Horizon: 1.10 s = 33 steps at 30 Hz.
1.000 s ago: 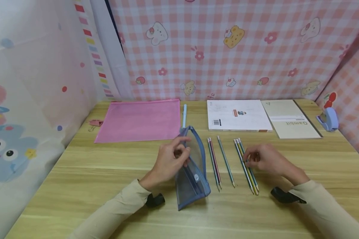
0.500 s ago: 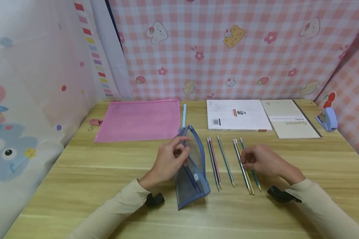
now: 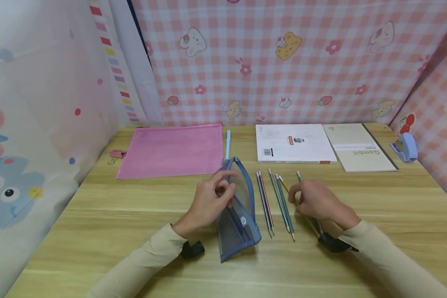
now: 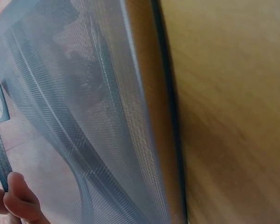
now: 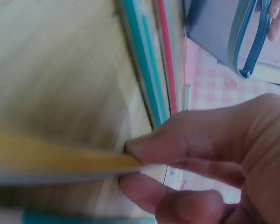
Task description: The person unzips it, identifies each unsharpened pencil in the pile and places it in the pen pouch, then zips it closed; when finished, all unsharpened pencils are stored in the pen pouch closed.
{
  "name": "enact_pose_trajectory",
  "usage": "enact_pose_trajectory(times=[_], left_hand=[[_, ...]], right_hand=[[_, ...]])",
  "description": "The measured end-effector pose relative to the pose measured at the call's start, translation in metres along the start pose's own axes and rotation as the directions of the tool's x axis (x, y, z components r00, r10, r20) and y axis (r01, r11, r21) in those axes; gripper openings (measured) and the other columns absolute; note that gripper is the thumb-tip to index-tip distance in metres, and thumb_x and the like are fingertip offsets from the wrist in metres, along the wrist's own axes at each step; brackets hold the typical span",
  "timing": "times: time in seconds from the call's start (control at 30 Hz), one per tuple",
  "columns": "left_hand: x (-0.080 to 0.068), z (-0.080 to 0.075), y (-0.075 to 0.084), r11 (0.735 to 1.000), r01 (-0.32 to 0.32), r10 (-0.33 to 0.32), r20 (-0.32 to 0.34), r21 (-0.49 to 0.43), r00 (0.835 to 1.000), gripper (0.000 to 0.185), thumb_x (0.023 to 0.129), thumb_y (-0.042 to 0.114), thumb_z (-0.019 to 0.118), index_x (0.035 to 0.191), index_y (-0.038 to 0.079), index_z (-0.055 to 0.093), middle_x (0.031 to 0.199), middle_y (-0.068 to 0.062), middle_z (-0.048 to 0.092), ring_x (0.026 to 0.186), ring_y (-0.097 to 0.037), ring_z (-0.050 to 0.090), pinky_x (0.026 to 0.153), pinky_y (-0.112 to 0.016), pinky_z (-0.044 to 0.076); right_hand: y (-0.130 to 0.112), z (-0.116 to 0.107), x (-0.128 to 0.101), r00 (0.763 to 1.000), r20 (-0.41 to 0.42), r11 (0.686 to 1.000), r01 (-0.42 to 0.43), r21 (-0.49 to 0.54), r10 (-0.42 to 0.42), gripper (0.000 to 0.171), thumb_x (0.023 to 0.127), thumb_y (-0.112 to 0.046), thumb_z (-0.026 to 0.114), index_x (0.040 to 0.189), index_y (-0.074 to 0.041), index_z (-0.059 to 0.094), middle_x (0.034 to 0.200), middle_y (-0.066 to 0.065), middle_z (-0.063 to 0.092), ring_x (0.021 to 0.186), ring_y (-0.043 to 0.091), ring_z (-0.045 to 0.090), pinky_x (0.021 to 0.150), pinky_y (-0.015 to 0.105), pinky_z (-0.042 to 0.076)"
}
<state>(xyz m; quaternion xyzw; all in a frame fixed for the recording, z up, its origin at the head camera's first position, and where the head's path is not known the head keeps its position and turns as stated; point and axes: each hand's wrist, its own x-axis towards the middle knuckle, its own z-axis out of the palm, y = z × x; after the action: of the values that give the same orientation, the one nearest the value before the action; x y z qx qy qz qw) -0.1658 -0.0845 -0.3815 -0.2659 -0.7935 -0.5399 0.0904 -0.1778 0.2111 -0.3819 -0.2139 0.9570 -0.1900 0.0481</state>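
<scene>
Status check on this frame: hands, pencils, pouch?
Left hand grips blue mesh pouch, mouth held open. Right hand pinches yellow pencil. Loose pencils lie between pouch and right hand.

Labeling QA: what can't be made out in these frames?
- Head view: right hand covers part of the pencils it pinches; count unclear.
- Right wrist view: yellow pencil motion-blurred.
- Left wrist view: mesh pouch fills frame; left hand mostly cut off.

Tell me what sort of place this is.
Probably a child's study desk or a staged stationery corner: a wooden desk hemmed in by pink checked cartoon fabric, with pencils, a blue mesh pencil pouch and a workbook laid out.
</scene>
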Motion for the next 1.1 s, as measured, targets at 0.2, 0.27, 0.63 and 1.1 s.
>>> enact_pose_trajectory(times=[0.2,0.27,0.63,1.1], left_hand=[[0.000,0.001,0.001,1.000,0.002,-0.002,0.002,0.008,1.000,0.029,0.096,0.002,0.056,0.124,0.000,0.062,0.069,-0.009,0.071,0.053,-0.002,0.061,0.050,-0.025,0.055],[0.000,0.001,0.000,1.000,0.000,0.000,0.004,0.010,1.000,0.029,0.095,0.002,0.057,0.124,-0.001,0.062,0.070,-0.009,0.071,0.053,-0.003,0.061,0.050,-0.025,0.055],[0.000,0.001,0.000,1.000,-0.012,0.012,0.003,0.001,1.000,0.030,0.095,0.001,0.057,0.124,-0.003,0.062,0.070,-0.011,0.072,0.053,-0.006,0.062,0.050,-0.024,0.055],[0.002,0.000,0.003,0.998,0.063,-0.064,-0.018,-0.026,0.998,0.031,0.096,0.002,0.056,0.126,-0.002,0.061,0.071,-0.013,0.072,0.054,-0.006,0.062,0.052,-0.027,0.057]], right_hand=[[-0.003,-0.002,0.004,0.997,-0.008,0.993,-0.073,0.089,0.074,0.024,0.073,0.003,0.070,0.090,-0.013,0.076,0.070,0.002,0.068,0.064,0.012,0.058,0.055,0.026,0.045],[-0.003,-0.005,0.005,0.995,-0.016,0.983,-0.090,0.158,0.094,0.025,0.076,0.003,0.069,0.096,-0.011,0.076,0.071,0.003,0.068,0.063,0.012,0.057,0.052,0.026,0.044],[-0.041,-0.020,0.023,0.987,-0.095,0.783,-0.041,0.621,0.127,0.023,0.090,-0.009,0.067,0.111,-0.016,0.070,0.088,0.015,0.074,0.045,0.016,0.048,0.044,0.030,0.041],[-0.085,0.013,0.045,0.968,-0.225,0.709,0.079,0.701,0.115,0.026,0.086,-0.003,0.067,0.112,-0.006,0.070,0.083,0.017,0.074,0.042,0.005,0.044,0.044,0.022,0.036]])
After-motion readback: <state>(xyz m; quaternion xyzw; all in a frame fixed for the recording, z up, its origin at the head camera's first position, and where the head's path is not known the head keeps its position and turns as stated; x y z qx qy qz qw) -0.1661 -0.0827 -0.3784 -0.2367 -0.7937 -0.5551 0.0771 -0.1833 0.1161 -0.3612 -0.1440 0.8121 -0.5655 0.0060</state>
